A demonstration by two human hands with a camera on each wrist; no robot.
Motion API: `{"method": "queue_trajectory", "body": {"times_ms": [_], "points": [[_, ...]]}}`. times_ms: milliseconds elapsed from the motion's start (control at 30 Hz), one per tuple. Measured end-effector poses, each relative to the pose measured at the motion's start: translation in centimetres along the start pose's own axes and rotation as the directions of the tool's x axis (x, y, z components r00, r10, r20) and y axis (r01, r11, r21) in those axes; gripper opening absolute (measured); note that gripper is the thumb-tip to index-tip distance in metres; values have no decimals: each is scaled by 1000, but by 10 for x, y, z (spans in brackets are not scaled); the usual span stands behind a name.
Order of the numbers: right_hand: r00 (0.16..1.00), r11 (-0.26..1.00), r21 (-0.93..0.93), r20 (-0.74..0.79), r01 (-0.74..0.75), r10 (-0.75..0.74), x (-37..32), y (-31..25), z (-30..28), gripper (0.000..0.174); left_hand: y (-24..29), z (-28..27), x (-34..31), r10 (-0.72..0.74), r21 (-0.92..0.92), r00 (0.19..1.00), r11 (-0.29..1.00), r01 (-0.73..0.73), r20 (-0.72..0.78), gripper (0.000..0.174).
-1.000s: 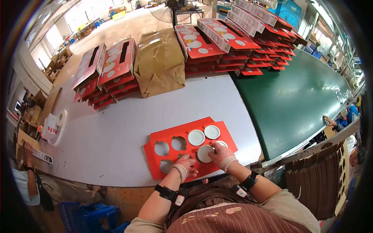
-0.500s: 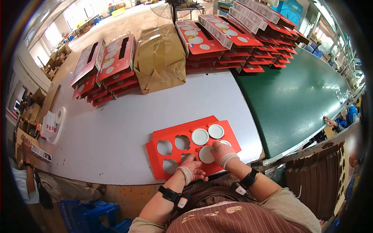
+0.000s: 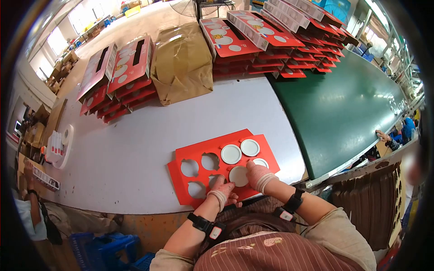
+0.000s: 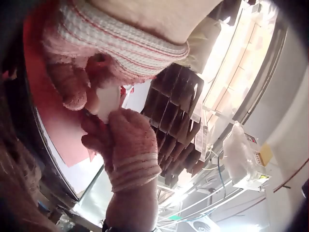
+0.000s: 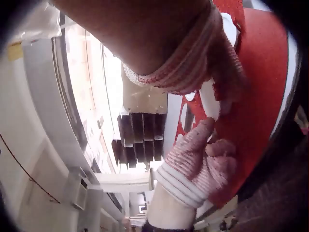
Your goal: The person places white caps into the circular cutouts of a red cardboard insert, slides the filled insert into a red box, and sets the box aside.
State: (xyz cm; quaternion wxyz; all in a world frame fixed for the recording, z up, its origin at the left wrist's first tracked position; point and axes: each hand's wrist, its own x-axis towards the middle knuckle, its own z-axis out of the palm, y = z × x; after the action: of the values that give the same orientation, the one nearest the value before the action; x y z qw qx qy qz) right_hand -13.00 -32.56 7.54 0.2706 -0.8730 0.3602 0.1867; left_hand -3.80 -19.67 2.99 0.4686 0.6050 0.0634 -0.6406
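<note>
A red card sheet [image 3: 199, 149] with round holes lies near the front table edge. White round discs [image 3: 231, 154] sit in its right-hand holes. My right hand [image 3: 259, 175] pinches the right side of a lower disc [image 3: 238, 176]. At that disc's left side, my left hand [image 3: 222, 191] has fingertips on its rim, other fingers curled near the card. In the left wrist view the disc [image 4: 109, 100] shows between my left hand [image 4: 104, 43] and right hand [image 4: 130, 142]. The right wrist view shows it tilted [image 5: 209, 99], its underside partly hidden.
Red printed boxes [image 3: 131, 65] stand stacked at the back left and right, either side of a brown paper package [image 3: 182, 67]. A green surface [image 3: 343, 108] adjoins on the right, where another person's hand [image 3: 383, 136] rests. A white tray [image 3: 67, 147] stands far left.
The head view has shifted slightly. My left fingers have moved right, up to the lower disc's rim, while my right hand has stayed at its right side.
</note>
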Motion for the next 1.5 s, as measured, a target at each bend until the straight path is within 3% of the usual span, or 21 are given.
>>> {"method": "queue_trajectory", "body": {"times_ms": [133,200,433,600,733,833,900,1033,1100,1233,1300,1367,1433,1500], "points": [[998,999,7,-42,37,-37,6,8,1,24,6,7,-6,32,-48,999,998,-31,18,24],[997,998,-43,-64,41,-43,-3,-1,0,22,6,9,-2,48,97,995,995,-39,-86,24],[998,991,-121,-27,61,-65,-15,-2,-9,26,5,11,-4,107,113,987,989,-94,-118,25],[996,990,125,-59,70,-63,-22,10,8,35,3,10,-5,59,17,995,998,-58,-80,25],[997,988,143,-51,60,-53,-16,11,10,37,2,9,-1,82,111,994,991,-73,-75,25],[994,991,81,-51,106,-102,-12,11,8,37,5,10,-1,63,81,996,995,-58,-61,24],[993,993,-41,27,113,-112,-15,6,0,42,7,14,-3,61,69,993,996,-54,-103,23],[994,984,-140,21,108,-106,-11,9,17,46,5,13,3,86,63,988,995,-78,-126,22],[984,957,-242,-40,159,-173,-12,8,21,48,4,15,3,88,91,983,993,-74,-158,22],[991,975,-182,62,126,-117,-21,2,-8,43,11,10,-5,104,133,987,987,-88,-120,21],[961,981,-18,-198,194,-194,-29,17,-16,32,11,5,-7,123,90,987,989,-114,-100,21],[891,979,145,-449,146,-67,-35,37,-26,26,12,-1,-7,109,117,989,988,-97,-103,21],[831,960,254,-554,115,47,-25,71,-22,28,12,-5,-9,127,199,986,974,-103,-109,21],[850,953,302,-507,23,141,-17,88,-19,34,12,-5,-9,126,249,984,964,-92,-124,20]]}}
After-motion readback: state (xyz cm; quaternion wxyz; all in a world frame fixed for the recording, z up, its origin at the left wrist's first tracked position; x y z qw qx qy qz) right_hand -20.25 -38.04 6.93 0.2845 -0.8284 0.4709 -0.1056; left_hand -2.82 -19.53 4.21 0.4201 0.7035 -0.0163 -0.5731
